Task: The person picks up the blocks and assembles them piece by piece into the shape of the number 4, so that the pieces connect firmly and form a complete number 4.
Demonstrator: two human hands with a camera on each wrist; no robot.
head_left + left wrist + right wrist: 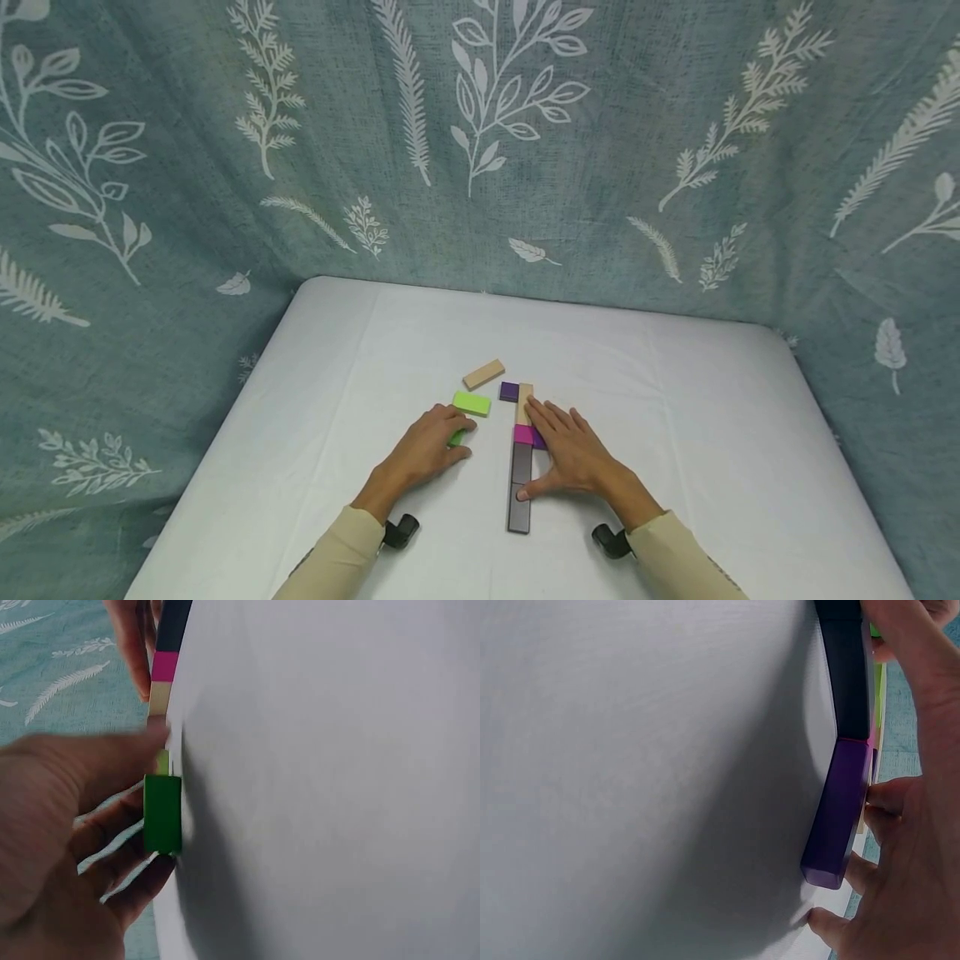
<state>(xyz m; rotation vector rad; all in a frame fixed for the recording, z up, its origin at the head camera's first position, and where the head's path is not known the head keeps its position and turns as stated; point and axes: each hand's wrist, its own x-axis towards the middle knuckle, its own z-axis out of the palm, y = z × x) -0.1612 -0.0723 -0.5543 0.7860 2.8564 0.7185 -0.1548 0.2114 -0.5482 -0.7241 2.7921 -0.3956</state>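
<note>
My left hand (423,443) reaches over a green block (162,814), which lies between the spread thumb and the fingers. The left wrist view has the thumb blurred and apart from the block, with fingers bent behind it. My right hand (573,454), fingers stretched out, lies along a row of blocks. Its fingertips touch the wooden block (522,410) at the far end, and its thumb rests on the dark grey blocks (519,512) at the near end. Between them sits a pink block (523,434). A purple block (836,814) sits beside the row, partly under the right hand.
A lime green block (472,404) lies just beyond the left hand. Farther back is a loose wooden block (483,374), set at an angle. One dark purple block (509,392) stands left of the row's far end. White cloth covers the table (360,358); a leaf-patterned curtain (420,225) hangs behind.
</note>
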